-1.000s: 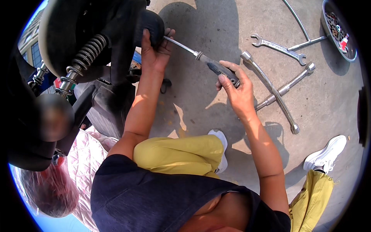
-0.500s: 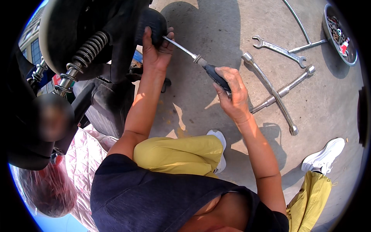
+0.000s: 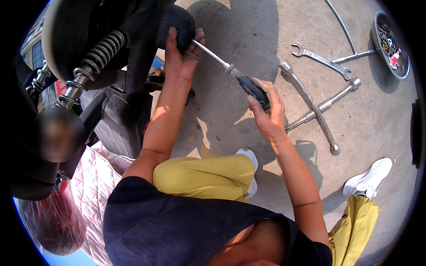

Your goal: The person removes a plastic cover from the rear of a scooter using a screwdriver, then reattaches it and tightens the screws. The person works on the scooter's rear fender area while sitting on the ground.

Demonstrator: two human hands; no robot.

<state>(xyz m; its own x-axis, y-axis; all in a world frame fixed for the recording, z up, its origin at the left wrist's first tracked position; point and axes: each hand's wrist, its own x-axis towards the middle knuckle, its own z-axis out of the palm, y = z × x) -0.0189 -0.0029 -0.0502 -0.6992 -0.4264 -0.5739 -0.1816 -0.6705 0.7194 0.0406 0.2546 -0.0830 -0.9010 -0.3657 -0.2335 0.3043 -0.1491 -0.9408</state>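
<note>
Right hand [image 3: 268,113]: grip clamped on screwdriver [image 3: 252,91] handle.
Screwdriver: slants between both hands; tip beside black cover [image 3: 181,27], contact unclear.
Left hand [image 3: 181,62]: grip wrapped around black cover, thumb on it.
Cross wrench [image 3: 314,108]: on floor [image 3: 377,115].
Spanner [image 3: 323,56]: on floor; shank lettering too small to read.
Bowl [image 3: 404,70]: small metal parts [image 3: 386,37], red-and-white tube [image 3: 394,58].

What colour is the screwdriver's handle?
The screwdriver handle is black, grey near its shaft; head view.

The long black-and-silver screwdriver [image 3: 234,73] has a glossy metal shaft [image 3: 211,52] and matt handle [image 3: 253,91]; the grey concrete floor [image 3: 235,26] looks rough.
</note>
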